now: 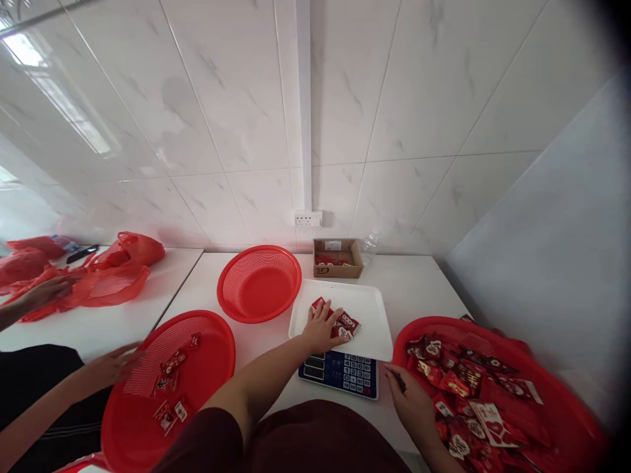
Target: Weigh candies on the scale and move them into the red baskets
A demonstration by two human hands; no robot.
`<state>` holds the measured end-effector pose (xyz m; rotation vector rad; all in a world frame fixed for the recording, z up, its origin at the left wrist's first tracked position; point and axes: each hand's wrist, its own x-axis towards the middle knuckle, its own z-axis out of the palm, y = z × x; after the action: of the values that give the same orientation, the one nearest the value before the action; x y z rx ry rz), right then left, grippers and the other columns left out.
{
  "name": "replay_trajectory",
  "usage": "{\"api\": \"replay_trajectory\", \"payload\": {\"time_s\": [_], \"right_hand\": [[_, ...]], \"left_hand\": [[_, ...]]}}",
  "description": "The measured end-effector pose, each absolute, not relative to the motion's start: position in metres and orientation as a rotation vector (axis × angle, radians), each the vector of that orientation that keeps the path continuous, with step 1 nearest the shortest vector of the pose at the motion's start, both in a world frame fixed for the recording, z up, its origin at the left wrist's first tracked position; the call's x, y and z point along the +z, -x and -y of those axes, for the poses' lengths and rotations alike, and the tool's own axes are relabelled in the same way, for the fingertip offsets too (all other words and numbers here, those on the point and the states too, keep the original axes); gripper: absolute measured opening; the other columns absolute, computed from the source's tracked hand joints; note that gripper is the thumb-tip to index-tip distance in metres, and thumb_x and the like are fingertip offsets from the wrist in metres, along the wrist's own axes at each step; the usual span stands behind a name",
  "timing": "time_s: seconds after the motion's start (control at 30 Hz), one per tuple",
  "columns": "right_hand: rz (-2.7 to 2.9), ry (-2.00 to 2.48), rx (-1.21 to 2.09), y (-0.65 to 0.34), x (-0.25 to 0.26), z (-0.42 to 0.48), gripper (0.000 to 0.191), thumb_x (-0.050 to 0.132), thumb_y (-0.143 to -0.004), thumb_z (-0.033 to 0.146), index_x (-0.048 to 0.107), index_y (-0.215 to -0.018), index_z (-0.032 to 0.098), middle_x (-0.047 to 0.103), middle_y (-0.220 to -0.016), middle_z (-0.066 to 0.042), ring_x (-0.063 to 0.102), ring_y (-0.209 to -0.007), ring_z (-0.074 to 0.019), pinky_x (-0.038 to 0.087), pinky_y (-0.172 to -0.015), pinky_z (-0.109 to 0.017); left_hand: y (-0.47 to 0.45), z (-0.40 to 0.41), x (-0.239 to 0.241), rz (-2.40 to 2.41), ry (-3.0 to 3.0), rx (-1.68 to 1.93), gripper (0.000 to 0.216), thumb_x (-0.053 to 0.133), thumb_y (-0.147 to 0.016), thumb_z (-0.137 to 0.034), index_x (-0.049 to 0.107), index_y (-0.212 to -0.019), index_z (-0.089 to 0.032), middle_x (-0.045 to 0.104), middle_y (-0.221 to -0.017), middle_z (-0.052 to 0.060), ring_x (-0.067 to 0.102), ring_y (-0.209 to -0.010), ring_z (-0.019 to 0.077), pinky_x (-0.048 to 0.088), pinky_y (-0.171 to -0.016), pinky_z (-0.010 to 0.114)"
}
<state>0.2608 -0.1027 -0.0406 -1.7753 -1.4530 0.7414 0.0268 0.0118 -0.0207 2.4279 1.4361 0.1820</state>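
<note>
My left hand (pixel 321 328) reaches forward with fingers spread flat over a small pile of red candy packets (pixel 345 323) on the white tray (pixel 374 341) of a scale (pixel 340 373). My right hand (pixel 411 401) rests at the left rim of a red basket (pixel 566 420) full of red candy packets (pixel 468 387); its fingers are curled and I cannot make out what, if anything, they hold.
An empty red basket (pixel 259 282) and a small cardboard box (pixel 338 257) stand at the back. A red basket with a few packets (pixel 167 381) sits at left, where another person's hand (pixel 113 364) touches its rim. Red plastic bags (pixel 98 276) lie far left.
</note>
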Motion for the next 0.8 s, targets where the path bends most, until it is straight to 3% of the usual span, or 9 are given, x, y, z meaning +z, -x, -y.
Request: {"api": "replay_trajectory", "payload": {"time_s": [0.1,0.27,0.53,0.8], "right_hand": [[1.454,1.765,0.721,-0.260,-0.040,0.104,0.039,0.044,-0.076,0.048,0.066,-0.089,0.019,0.072,-0.092,-0.010,0.067,-0.084,-0.0242,0.052,-0.079,-0.036],[1.467,1.751,0.671,-0.260,-0.041,0.104,0.035,0.045,-0.078,0.046,0.066,-0.088,0.020,0.073,-0.091,-0.009,0.067,-0.083,-0.0237,0.053,-0.078,-0.035],[1.482,1.743,0.702,-0.261,-0.039,0.103,0.036,0.044,-0.078,0.047,0.066,-0.089,0.020,0.072,-0.093,-0.010,0.067,-0.085,-0.0237,0.052,-0.080,-0.036],[1.478,1.738,0.737,-0.260,-0.035,0.103,0.035,0.045,-0.077,0.046,0.066,-0.088,0.020,0.073,-0.092,-0.009,0.067,-0.084,-0.0234,0.052,-0.079,-0.035]], "left_hand": [[-0.036,-0.020,-0.023,-1.421,-2.483,0.111,0.083,0.047,-0.074,-0.072,0.031,-0.141,-0.026,0.027,-0.148,0.015,0.018,-0.136,0.0393,0.015,-0.105,0.063],[-0.023,-0.029,-0.016,-1.345,-2.635,0.104,0.058,0.049,-0.081,-0.061,0.047,-0.127,-0.026,0.053,-0.123,0.009,0.043,-0.118,0.0273,0.031,-0.099,0.045],[-0.019,-0.048,-0.004,-1.540,-2.427,0.058,0.032,0.045,-0.089,-0.048,0.061,-0.100,-0.023,0.062,-0.099,0.006,0.058,-0.092,0.0196,0.043,-0.072,0.028],[-0.003,-0.054,0.016,-1.714,-2.255,0.344,0.033,0.040,-0.092,-0.044,0.064,-0.095,-0.023,0.065,-0.095,0.002,0.060,-0.083,0.0137,0.041,-0.067,0.023]]}}
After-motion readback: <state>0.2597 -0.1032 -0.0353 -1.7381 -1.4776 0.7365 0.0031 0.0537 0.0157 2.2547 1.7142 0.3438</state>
